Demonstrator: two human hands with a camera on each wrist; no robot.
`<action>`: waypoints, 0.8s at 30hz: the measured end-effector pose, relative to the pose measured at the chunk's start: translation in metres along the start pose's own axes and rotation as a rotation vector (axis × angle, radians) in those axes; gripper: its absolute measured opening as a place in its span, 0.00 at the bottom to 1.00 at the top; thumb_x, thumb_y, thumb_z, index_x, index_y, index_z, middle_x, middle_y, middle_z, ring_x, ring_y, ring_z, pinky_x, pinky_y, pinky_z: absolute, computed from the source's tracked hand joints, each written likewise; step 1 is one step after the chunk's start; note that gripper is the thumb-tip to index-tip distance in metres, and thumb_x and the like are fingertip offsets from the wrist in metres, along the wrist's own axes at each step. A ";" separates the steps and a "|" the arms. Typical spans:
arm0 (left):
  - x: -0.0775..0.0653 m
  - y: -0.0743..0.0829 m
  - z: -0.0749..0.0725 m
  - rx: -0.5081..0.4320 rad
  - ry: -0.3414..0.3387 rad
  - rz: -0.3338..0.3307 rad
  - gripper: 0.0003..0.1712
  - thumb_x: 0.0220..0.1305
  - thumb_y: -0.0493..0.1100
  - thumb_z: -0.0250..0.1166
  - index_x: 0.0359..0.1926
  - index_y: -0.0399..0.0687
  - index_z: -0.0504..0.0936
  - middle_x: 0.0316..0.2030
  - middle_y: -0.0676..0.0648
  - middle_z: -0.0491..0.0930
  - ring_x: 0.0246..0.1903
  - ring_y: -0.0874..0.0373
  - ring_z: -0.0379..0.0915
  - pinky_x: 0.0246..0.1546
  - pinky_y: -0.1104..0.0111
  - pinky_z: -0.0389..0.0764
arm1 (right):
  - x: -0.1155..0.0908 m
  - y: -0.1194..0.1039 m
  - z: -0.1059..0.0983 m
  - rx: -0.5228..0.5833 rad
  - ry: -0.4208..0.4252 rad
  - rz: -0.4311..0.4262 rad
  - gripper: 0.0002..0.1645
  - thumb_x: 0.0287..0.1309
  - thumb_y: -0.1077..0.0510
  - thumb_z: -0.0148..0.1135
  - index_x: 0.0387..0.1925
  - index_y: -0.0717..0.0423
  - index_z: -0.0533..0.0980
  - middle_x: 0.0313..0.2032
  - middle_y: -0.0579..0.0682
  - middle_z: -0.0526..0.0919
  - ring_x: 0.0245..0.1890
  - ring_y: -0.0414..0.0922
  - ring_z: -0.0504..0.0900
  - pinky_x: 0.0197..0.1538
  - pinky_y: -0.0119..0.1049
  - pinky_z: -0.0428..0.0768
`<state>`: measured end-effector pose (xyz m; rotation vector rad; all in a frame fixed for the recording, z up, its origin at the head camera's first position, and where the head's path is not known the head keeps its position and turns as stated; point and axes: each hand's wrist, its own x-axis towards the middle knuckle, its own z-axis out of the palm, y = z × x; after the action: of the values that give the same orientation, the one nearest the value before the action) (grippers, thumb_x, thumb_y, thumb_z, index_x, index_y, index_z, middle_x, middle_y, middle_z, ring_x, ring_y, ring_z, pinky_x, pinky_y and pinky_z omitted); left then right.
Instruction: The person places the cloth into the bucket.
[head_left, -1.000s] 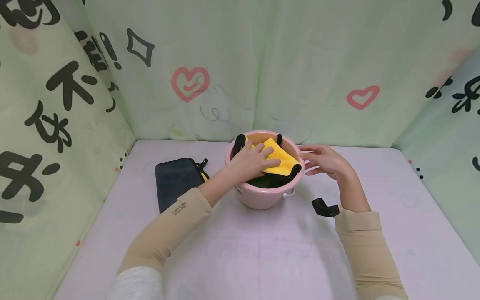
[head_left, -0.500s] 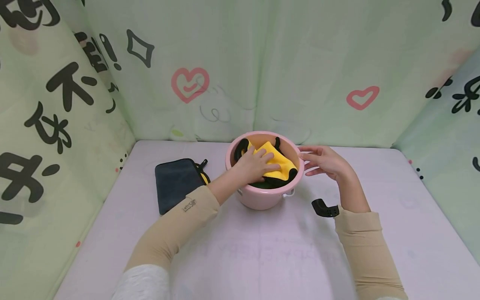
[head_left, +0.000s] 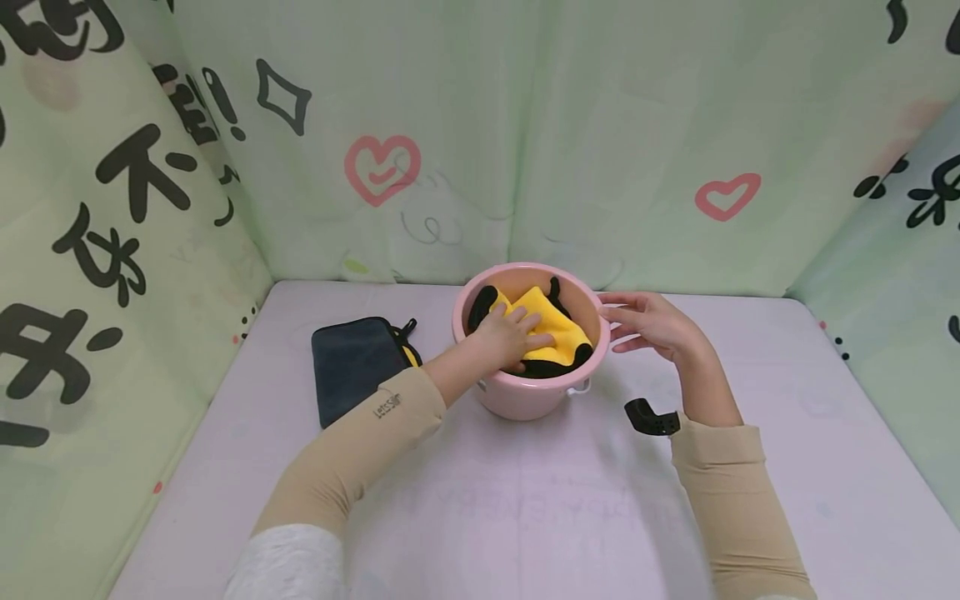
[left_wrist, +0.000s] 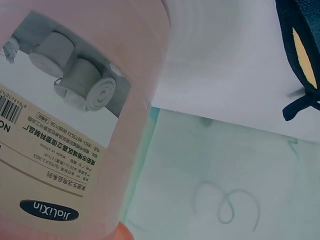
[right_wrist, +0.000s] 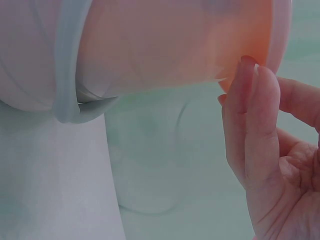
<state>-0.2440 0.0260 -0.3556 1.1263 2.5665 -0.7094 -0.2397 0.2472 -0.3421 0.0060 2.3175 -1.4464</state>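
Note:
A yellow cloth with black edging lies crumpled inside a pink bucket. My left hand reaches over the near left rim and rests on the cloth with fingers spread. In the left wrist view, the bucket's labelled outer wall fills the left side, and the cloth is hidden. At the bucket's right side, my right hand touches the rim with nearly straight fingers. The right wrist view shows its fingertips against the bucket wall just below the rim; a pale handle hangs farther down.
A folded navy cloth with a black loop and a strip of yellow lies left of the bucket on the pale table. Printed green curtains stand close behind and at both sides. A black strap piece sticks out from the right cuff.
My left hand has pushed the yellow cloth slightly deeper into the bucket, so its corner no longer lies over the right rim. The right hand stays at the rim.

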 end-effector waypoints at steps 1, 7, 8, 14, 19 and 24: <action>-0.001 0.000 -0.001 -0.003 -0.015 -0.002 0.36 0.63 0.62 0.49 0.68 0.72 0.45 0.65 0.50 0.51 0.61 0.53 0.49 0.63 0.56 0.55 | 0.000 0.000 0.000 0.000 0.001 0.001 0.37 0.60 0.47 0.55 0.64 0.61 0.58 0.52 0.63 0.71 0.32 0.41 0.81 0.39 0.39 0.81; -0.001 0.000 -0.002 -0.012 -0.050 -0.003 0.36 0.63 0.62 0.48 0.68 0.71 0.43 0.65 0.50 0.50 0.62 0.53 0.48 0.64 0.56 0.53 | 0.000 0.001 0.000 0.001 0.002 0.002 0.37 0.60 0.47 0.55 0.64 0.61 0.58 0.52 0.62 0.70 0.32 0.41 0.81 0.39 0.39 0.81; -0.001 0.000 -0.001 -0.014 -0.048 -0.001 0.36 0.63 0.62 0.48 0.68 0.71 0.44 0.65 0.50 0.51 0.62 0.53 0.48 0.64 0.56 0.53 | 0.000 0.001 0.000 0.002 0.002 0.001 0.37 0.60 0.47 0.55 0.64 0.61 0.58 0.52 0.62 0.71 0.32 0.41 0.81 0.38 0.38 0.81; 0.001 -0.001 0.001 -0.063 -0.025 0.018 0.36 0.62 0.62 0.50 0.67 0.70 0.46 0.65 0.49 0.51 0.62 0.52 0.48 0.63 0.54 0.53 | 0.000 0.001 -0.001 0.006 0.001 0.006 0.37 0.59 0.47 0.55 0.64 0.61 0.58 0.52 0.62 0.71 0.32 0.41 0.81 0.38 0.38 0.81; -0.002 -0.002 -0.001 -0.112 0.015 0.043 0.37 0.60 0.63 0.52 0.66 0.66 0.49 0.63 0.48 0.53 0.60 0.52 0.49 0.62 0.56 0.55 | 0.001 0.001 -0.001 0.010 -0.010 0.002 0.38 0.59 0.46 0.56 0.64 0.61 0.58 0.51 0.61 0.71 0.32 0.41 0.81 0.38 0.38 0.81; -0.011 -0.005 -0.008 -0.193 0.069 0.071 0.38 0.58 0.66 0.52 0.65 0.62 0.53 0.61 0.48 0.55 0.60 0.52 0.49 0.62 0.57 0.56 | 0.001 0.001 -0.001 0.012 -0.012 0.003 0.38 0.59 0.46 0.56 0.64 0.60 0.58 0.50 0.60 0.73 0.32 0.41 0.81 0.38 0.39 0.81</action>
<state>-0.2408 0.0206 -0.3430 1.1899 2.5713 -0.4030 -0.2405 0.2485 -0.3426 0.0036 2.2978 -1.4556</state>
